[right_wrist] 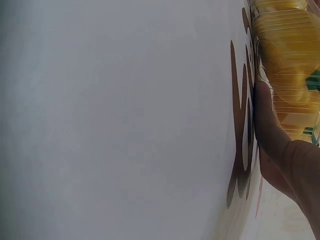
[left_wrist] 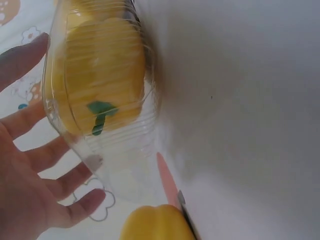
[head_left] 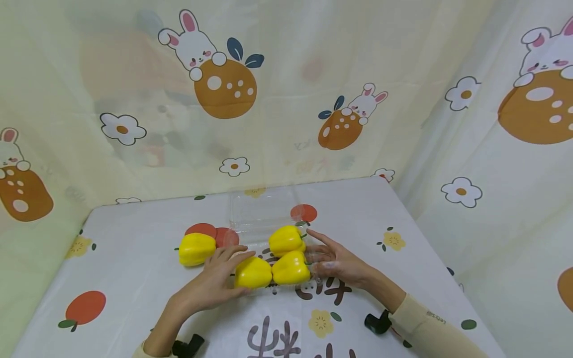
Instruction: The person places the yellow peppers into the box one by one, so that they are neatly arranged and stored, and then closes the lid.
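A clear plastic clamshell container (head_left: 261,211) lies on the table with its lid folded back. Inside its base are three yellow bell peppers: one at the left (head_left: 253,272), one at the front right (head_left: 291,267) and one behind that (head_left: 286,240). My left hand (head_left: 219,278) spans the container's left end, its fingers fairly straight and touching the wall. At the opposite end, my right hand (head_left: 337,263) holds the side wall, thumb low against it in the right wrist view and index finger stretched out. Another yellow bell pepper (head_left: 197,249) lies outside, left of the container.
A white patterned cloth (head_left: 147,288) covers the table. Pale curtains (head_left: 286,99) printed with rabbits and flowers hang behind and at both sides. Dark wrist-mounted devices (head_left: 378,322) sit by the sleeves.
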Demonstrator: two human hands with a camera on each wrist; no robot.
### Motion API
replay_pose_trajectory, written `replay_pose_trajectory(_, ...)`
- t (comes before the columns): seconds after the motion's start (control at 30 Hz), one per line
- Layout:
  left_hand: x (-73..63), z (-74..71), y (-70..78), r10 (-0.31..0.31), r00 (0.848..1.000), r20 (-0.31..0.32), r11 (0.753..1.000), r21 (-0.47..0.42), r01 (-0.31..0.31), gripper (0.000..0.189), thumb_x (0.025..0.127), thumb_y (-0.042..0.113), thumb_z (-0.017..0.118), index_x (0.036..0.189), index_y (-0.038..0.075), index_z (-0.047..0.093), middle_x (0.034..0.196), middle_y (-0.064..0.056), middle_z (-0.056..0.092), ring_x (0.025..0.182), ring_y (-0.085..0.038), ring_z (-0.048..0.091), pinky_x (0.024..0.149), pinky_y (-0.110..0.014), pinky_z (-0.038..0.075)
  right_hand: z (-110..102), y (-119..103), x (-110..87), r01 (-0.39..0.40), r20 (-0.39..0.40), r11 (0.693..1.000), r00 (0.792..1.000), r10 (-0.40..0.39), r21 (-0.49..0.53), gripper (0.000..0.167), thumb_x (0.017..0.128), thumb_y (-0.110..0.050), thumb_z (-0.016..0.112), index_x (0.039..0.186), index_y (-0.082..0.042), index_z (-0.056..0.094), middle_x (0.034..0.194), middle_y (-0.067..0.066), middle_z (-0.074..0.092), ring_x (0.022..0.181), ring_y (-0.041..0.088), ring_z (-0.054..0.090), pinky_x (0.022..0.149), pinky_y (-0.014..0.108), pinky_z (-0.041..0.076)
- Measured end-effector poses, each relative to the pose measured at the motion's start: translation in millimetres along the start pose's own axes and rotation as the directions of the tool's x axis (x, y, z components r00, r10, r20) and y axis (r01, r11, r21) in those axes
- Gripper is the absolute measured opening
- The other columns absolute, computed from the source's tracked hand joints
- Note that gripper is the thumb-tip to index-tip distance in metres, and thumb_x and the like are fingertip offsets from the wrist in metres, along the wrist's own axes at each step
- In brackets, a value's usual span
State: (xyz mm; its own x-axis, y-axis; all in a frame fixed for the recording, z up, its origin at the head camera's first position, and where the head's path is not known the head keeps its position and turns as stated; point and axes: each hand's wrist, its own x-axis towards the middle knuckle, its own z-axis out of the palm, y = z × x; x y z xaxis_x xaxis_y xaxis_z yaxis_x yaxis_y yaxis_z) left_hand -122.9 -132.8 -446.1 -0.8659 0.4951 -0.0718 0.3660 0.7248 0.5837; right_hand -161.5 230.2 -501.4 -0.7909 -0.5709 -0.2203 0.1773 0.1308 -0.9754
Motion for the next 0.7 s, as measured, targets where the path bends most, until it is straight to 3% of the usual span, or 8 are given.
replay_pose_trajectory(0.17, -2.7, -2.2, -1.9, 0.003, 0.999, -0.036, 1.000, -0.001, -0.003, 0.077, 0.086, 0.035, 0.088, 0.155, 0.031, 0.054, 0.171, -0.007, 0.037, 0.154, -0.040, 0.029, 0.122, -0.080, 0.023, 0, 1, -0.3, -0.002, -0.007, 1.000, 1.000, 0.002, -0.012, 0.099, 0.097, -0.007, 0.069, 0.172, -0.025, 0.009, 0.171, 0.029, 0.028, 0.151, 0.049, 0.044, 0.111, 0.046, 0.057)
replay_pose_trajectory(0.3, -6.1, -6.1, -6.4, 0.018, 0.994, -0.107, 1.000, -0.015, -0.019, 0.074, 0.089, 0.029, 0.086, 0.155, 0.028, 0.054, 0.172, -0.008, 0.034, 0.157, -0.041, 0.023, 0.120, -0.077, 0.031, -1, 2, 0.1, 0.005, -0.002, 1.000, 1.000, -0.005, -0.012, 0.100, 0.096, -0.006, 0.070, 0.172, -0.024, 0.008, 0.171, 0.030, 0.028, 0.151, 0.050, 0.044, 0.112, 0.047, 0.056)
replay_pose_trajectory(0.47, -10.2, -14.6, -14.2, 0.035, 0.980, -0.196, 0.999, 0.012, -0.034, 0.068, 0.091, 0.023, 0.083, 0.153, 0.021, 0.056, 0.168, -0.011, 0.040, 0.150, -0.042, 0.030, 0.112, -0.075, 0.042, -1, 2, 0.6, 0.013, 0.010, 1.000, 1.000, -0.013, -0.004, 0.099, 0.097, -0.006, 0.068, 0.172, -0.024, 0.006, 0.171, 0.031, 0.028, 0.150, 0.049, 0.045, 0.111, 0.046, 0.057)
replay_pose_trajectory(0.7, -12.6, -25.8, -25.4, 0.020, 0.966, -0.259, 0.999, 0.054, -0.006, 0.071, 0.090, 0.022, 0.083, 0.154, 0.013, 0.054, 0.163, -0.016, 0.045, 0.144, -0.043, 0.034, 0.108, -0.075, 0.046, -1, 2, 2.0, 0.010, 0.019, 1.000, 1.000, -0.010, 0.005, 0.098, 0.098, -0.008, 0.068, 0.172, -0.023, 0.006, 0.171, 0.030, 0.027, 0.150, 0.048, 0.046, 0.110, 0.044, 0.057)
